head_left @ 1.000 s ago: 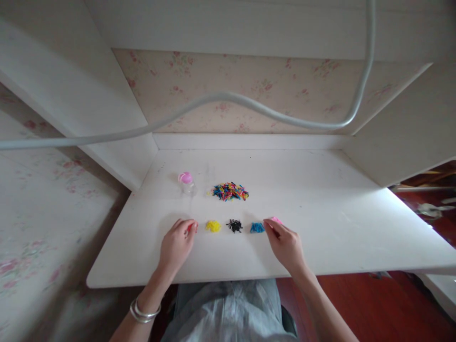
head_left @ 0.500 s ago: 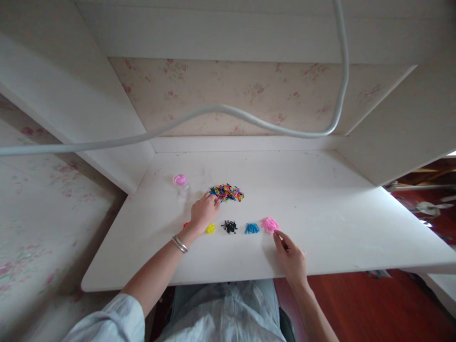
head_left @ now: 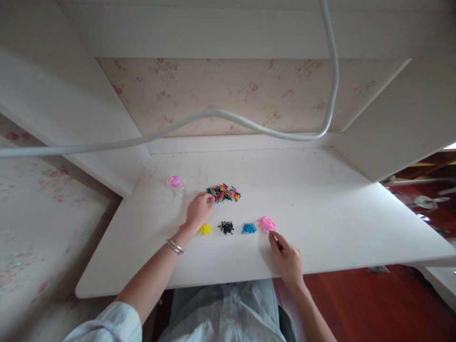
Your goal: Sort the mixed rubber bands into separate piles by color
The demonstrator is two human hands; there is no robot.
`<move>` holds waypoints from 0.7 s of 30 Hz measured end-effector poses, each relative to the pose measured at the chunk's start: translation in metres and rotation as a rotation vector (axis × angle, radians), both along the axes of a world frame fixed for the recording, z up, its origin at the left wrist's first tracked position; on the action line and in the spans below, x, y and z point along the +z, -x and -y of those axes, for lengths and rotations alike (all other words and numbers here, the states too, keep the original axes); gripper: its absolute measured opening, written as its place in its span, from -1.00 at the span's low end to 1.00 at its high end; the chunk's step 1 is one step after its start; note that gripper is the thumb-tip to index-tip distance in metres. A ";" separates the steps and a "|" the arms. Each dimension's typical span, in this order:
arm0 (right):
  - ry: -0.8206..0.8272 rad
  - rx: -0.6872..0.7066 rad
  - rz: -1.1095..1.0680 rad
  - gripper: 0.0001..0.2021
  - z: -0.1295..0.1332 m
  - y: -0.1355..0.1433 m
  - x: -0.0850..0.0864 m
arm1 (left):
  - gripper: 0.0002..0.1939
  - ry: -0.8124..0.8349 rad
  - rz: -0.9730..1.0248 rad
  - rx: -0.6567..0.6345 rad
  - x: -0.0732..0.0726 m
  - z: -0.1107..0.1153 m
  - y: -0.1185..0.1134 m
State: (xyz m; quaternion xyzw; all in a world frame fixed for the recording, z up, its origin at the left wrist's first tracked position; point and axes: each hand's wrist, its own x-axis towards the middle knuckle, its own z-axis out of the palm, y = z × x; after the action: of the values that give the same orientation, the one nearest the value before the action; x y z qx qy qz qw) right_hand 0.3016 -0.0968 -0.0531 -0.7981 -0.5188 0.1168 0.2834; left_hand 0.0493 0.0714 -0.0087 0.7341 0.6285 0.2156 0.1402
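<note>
A heap of small mixed-colour bands (head_left: 225, 193), which look like little rubber bands, lies on the white desk. My left hand (head_left: 200, 209) is at its left edge, fingertips pinched together. What they pinch, if anything, is too small to see. Nearer me is a row of single-colour piles: red bands (head_left: 181, 226) mostly hidden by my left wrist, yellow bands (head_left: 205, 229), black bands (head_left: 226, 227), blue bands (head_left: 249, 228) and pink bands (head_left: 267, 223). My right hand (head_left: 288, 259) is closed in a pinch just below the pink pile; its fingertips hide whatever is between them.
A clear container (head_left: 180, 191) with a pink lid (head_left: 174, 181) is left of the mixed heap. A white cable (head_left: 221, 114) crosses the view above the white desk (head_left: 320, 204). Side panels and a back wall enclose the desk.
The view has shifted slightly. My left hand stays at the mixed heap, with its fingertips turned a little; my right hand stays beside the pink pile.
</note>
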 end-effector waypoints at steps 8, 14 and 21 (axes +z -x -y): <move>-0.007 -0.005 -0.031 -0.57 0.000 0.001 0.002 | -0.72 -0.028 0.193 -0.048 0.004 0.005 0.014; 0.016 0.003 -0.050 -0.57 0.002 0.000 0.000 | -0.66 0.056 0.288 0.018 0.022 0.025 0.048; 0.059 0.027 0.019 -0.56 0.001 -0.001 -0.001 | -0.63 0.296 0.162 0.149 0.020 0.056 0.108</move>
State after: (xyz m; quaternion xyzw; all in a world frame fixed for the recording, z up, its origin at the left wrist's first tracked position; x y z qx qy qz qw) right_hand 0.3027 -0.0973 -0.0537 -0.8002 -0.5284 0.1283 0.2531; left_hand -0.0586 0.0158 0.0116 0.6373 0.6925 0.1890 0.2803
